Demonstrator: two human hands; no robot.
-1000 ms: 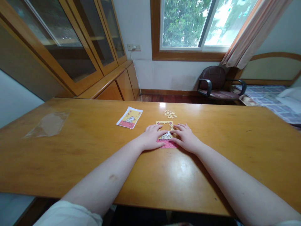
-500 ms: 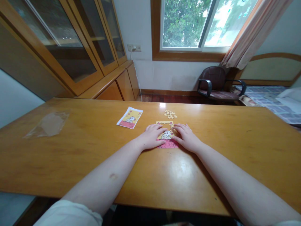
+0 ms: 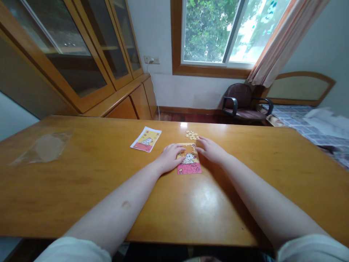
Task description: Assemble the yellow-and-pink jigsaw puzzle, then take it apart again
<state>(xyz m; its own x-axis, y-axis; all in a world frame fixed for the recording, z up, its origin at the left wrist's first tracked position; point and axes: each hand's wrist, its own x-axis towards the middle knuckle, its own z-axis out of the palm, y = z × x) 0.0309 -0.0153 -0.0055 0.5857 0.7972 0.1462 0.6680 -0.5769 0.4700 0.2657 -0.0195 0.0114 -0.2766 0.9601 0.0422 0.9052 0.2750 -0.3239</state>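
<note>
A jigsaw puzzle [image 3: 189, 168] lies on the table in front of me, its lower part pink, its upper part yellow around a white cartoon animal. A gap shows bare wood near its top. My left hand [image 3: 171, 158] rests on the puzzle's left edge, fingers apart. At the upper right, my right hand [image 3: 210, 149] reaches past the puzzle, its fingers stretched toward a small pile of loose puzzle pieces [image 3: 191, 135]. I see nothing between its fingers. The printed reference picture [image 3: 146, 139] lies to the left, showing the same animal.
A clear plastic bag [image 3: 46, 147] lies on the left of the wooden table [image 3: 95, 174]. Beyond the far edge stand a glass-door cabinet [image 3: 120, 82], an office chair [image 3: 241, 102] and a bed [image 3: 300, 116] under a window.
My right hand has lifted off the puzzle's right side and moved up toward the loose pieces. My left hand stays on the left edge. The camera view has shifted slightly.
</note>
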